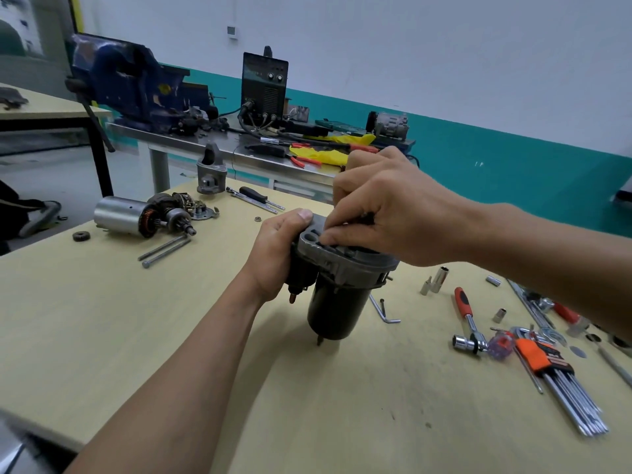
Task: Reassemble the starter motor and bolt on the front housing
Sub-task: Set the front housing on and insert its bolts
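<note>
A black starter motor body (pixel 337 309) with a grey cast flange (pixel 355 268) on top stands upright on the wooden table (pixel 171 319). My left hand (pixel 277 254) grips its left side around the solenoid. Over the flange's open top, my right hand (pixel 386 213) pinches a small dark part; what that part is stays hidden by the fingers. A grey front housing (pixel 211 172) stands at the table's far edge. At the far left lie a silver motor casing with armature (pixel 136 217), two long through bolts (pixel 164 249) and a small gear (pixel 81 236).
To the right lie a ratchet with red handle (pixel 468 319), several sockets (pixel 439 278), an orange hex key set (pixel 554 381), a loose hex key (pixel 383 309) and a screwdriver (pixel 254 195). Behind stands a steel bench (pixel 191 138) with a blue vise (pixel 126 83) and a welder (pixel 264 85).
</note>
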A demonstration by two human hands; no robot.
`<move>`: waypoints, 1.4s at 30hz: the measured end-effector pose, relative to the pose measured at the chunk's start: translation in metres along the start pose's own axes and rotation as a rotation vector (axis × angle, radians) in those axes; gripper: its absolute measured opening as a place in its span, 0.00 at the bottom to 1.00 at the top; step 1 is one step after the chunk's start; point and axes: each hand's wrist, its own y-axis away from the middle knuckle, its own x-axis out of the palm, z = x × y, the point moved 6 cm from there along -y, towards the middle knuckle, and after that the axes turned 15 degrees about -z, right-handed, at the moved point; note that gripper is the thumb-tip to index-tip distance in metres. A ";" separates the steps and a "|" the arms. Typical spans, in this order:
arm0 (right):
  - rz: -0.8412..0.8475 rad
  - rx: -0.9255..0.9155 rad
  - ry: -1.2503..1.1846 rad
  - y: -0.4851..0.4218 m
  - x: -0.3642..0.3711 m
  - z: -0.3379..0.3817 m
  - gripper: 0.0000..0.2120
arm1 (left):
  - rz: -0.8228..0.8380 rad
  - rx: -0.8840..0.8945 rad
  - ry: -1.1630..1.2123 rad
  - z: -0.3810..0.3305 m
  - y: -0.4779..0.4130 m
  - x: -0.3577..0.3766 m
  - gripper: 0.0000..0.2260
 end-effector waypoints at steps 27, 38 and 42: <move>-0.154 0.154 -0.104 0.044 0.007 -0.014 0.40 | -0.096 0.079 -0.032 -0.008 0.011 0.003 0.37; -0.169 0.080 -0.151 0.058 0.002 -0.020 0.33 | -0.240 0.157 -0.106 -0.001 0.023 0.000 0.27; -0.557 0.283 -0.313 0.081 -0.021 -0.045 0.17 | -0.258 0.163 -0.099 0.001 0.022 -0.002 0.26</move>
